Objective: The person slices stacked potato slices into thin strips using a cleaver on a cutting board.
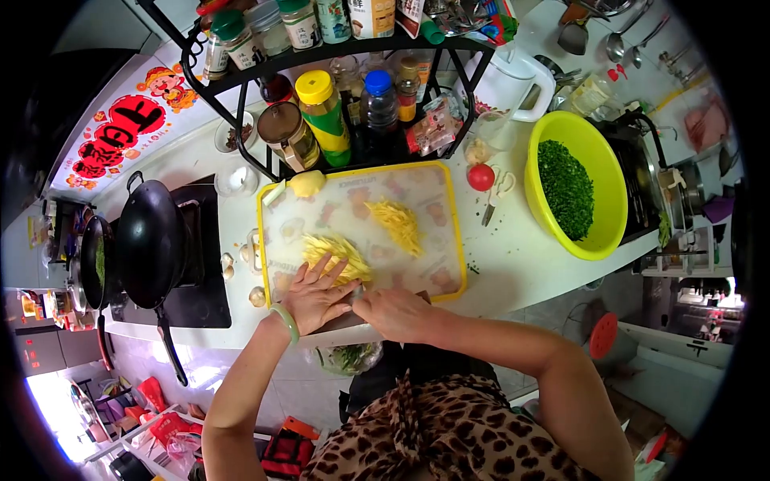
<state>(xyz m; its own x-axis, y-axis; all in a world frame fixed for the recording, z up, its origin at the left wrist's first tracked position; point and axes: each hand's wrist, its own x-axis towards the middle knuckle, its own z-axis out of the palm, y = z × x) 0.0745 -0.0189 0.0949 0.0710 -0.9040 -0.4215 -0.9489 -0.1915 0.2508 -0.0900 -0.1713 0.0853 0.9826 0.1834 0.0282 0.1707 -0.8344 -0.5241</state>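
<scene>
My left hand [314, 293], with a pale green bangle at the wrist, lies with its fingers spread over a pile of yellow shredded potato [346, 255]. That pile is on a yellow-rimmed cutting board [305, 220]. Close beside it, at the board's front edge, my right hand [393, 313] is closed around what looks like a kitchen knife [338, 321]; most of the knife is hidden by my hands. A second heap of shredded potato [395, 227] sits further right on the board. At the back left corner lies a peeled potato piece [307, 184].
Behind the board stands a black rack [241, 78] of seasoning jars. To the right are a tomato [480, 177], scissors [499, 191] and a yellow-green basin [539, 220] of chopped greens. On the left, a black wok [148, 240] rests on the stove, its handle reaching over the counter edge.
</scene>
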